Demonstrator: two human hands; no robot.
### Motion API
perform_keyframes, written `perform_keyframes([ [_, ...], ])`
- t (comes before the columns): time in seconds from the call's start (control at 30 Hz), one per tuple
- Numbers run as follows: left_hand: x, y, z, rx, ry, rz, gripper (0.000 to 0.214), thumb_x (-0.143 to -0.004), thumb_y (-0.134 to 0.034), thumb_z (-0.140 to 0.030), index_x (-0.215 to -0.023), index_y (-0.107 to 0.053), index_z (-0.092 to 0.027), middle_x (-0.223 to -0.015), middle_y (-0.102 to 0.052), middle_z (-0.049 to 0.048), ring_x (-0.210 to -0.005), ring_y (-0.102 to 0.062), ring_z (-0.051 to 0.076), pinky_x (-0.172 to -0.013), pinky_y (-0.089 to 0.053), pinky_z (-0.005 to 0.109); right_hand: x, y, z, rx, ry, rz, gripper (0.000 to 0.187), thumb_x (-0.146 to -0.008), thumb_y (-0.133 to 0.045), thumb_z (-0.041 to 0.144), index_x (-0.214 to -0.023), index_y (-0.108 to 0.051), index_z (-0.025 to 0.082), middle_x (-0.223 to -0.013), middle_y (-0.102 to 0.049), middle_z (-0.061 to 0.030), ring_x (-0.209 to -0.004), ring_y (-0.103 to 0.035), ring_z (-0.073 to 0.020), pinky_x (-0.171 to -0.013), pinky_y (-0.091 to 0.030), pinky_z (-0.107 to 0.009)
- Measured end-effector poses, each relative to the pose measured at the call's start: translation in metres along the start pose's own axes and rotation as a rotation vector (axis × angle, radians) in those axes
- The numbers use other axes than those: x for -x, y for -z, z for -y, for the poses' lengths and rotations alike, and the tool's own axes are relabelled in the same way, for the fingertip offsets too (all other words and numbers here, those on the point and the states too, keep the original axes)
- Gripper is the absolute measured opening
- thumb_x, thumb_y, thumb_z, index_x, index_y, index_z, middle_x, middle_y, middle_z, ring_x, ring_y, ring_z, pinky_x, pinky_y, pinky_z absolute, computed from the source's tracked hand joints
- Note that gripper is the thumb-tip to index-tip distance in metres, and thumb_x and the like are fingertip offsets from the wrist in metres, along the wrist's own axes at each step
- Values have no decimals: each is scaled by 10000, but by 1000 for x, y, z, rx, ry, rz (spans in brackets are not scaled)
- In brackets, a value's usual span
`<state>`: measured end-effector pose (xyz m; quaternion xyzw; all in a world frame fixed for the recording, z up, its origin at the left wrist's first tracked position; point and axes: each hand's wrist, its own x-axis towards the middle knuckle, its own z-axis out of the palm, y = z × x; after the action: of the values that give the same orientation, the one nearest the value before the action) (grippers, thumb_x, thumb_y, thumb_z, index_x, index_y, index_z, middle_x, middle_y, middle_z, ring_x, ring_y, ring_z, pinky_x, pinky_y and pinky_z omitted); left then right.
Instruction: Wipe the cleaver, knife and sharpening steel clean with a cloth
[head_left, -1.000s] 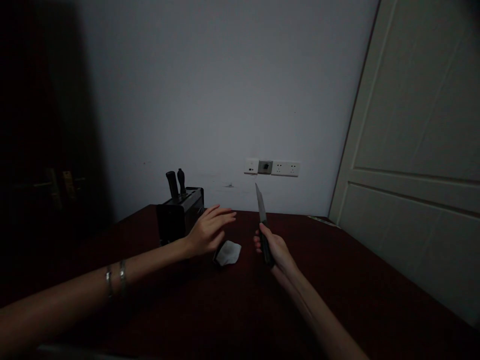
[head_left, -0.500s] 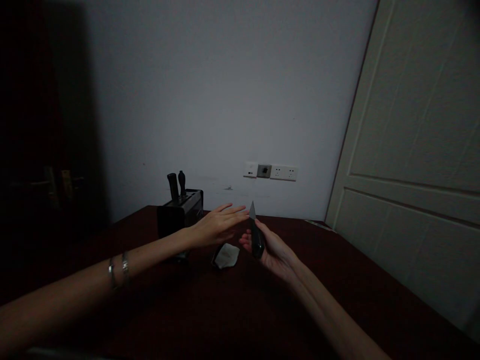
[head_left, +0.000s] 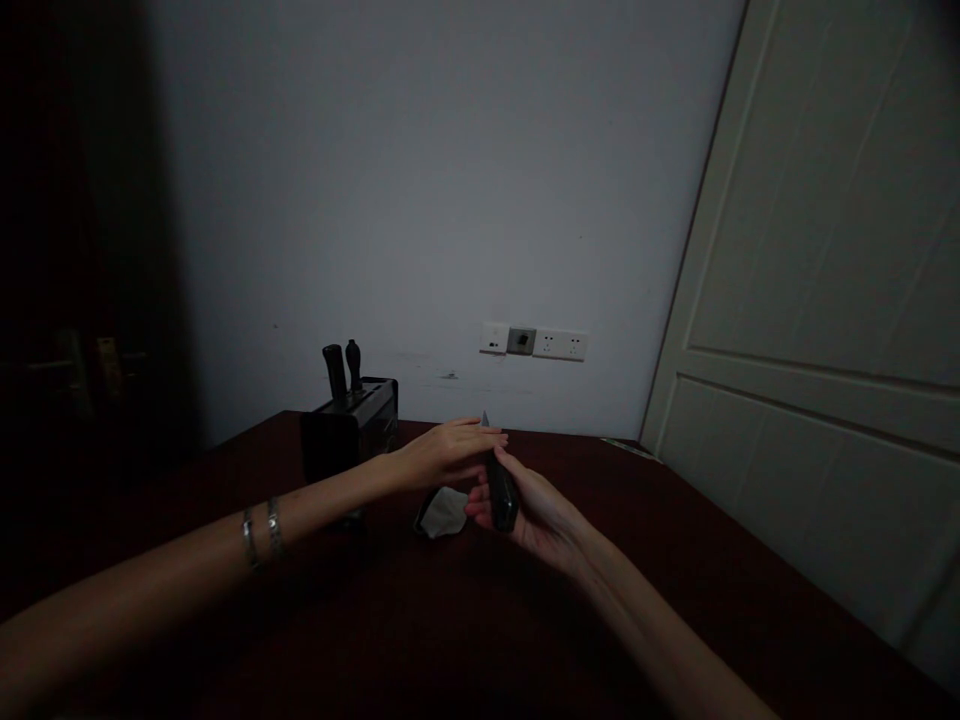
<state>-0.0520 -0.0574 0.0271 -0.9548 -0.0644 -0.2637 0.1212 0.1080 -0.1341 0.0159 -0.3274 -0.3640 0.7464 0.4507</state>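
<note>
Illumination was dim and uneven, its source outside the view. The wall (head_left: 442,220) was palest centrally; a soft-edged shadow darkened the left side, and the tabletop (head_left: 420,620) sank nearly to black. The knife (head_left: 503,498) bore a faint handle sheen. The pale panelled door (head_left: 810,270) slanted steeply; the upper right corner was vignetted.

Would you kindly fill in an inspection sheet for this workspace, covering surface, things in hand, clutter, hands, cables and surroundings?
Surface: dark red table, dimly lit.
Things in hand: knife, handle toward the camera, blade mostly hidden.
Clutter: black holder with two dark handles projecting; pale item, unidentifiable.
Hands: right hand grips the knife; left hand, fingers extended, overlaps the blade, contact unclear.
Cables: nothing seen.
Surroundings: pale wall with sockets; panelled door at right.
</note>
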Motion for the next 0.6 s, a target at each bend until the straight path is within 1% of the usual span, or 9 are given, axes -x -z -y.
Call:
perform_keyframes([
  [0.1,-1,-4,0,43,-10,-27,406,-857,-472,-170,-1261,-426,-177,-1209,-555,115,-1147,-495,173,-1015,-343,394,-1,1,-1,9,-1,12,374,-918,-346,358,-800,-543,63,-557,-639,-107,-445,-624,-146,-427,-508,-211],
  [0.2,-1,-6,-1,71,2,-19,378,-864,-465,-191,-1241,-452,-165,-1212,-550,123,-1149,-493,172,-1025,-338,376,-1,3,-1,20,4,19,384,-922,-329,366,-806,-537,65,-565,-641,-106,-467,-633,-148,-443,-511,-213],
  [0.33,1,-6,-1,83,8,-11,357,-871,-454,-224,-1223,-473,-162,-1221,-542,125,-1140,-502,178,-1046,-307,407,0,3,-2,43,-4,39,420,-920,-309,404,-820,-535,64,-578,-640,-109,-491,-643,-160,-449,-510,-223],
  [0.43,2,-5,-1,99,6,-13,386,-863,-466,-205,-1248,-448,-179,-1221,-543,120,-1152,-491,179,-1055,-284,432,1,4,-3,66,-12,70,451,-904,-318,455,-859,-538,64,-596,-641,-106,-513,-649,-168,-464,-515,-239],
  [0.53,2,-4,0,123,-5,-35,440,-848,-493,-180,-1280,-410,-186,-1211,-551,117,-1148,-493,177,-1058,-274,441,0,8,-2,114,-29,108,533,-870,-312,543,-892,-548,65,-615,-648,-105,-530,-653,-181,-461,-518,-257],
  [0.6,3,-5,1,139,0,-46,450,-840,-509,-175,-1279,-411,-194,-1195,-565,108,-1130,-509,179,-1054,-275,452,0,11,2,161,-59,163,641,-831,-270,629,-914,-558,63,-642,-658,-120,-563,-665,-201,-463,-520,-269],
])
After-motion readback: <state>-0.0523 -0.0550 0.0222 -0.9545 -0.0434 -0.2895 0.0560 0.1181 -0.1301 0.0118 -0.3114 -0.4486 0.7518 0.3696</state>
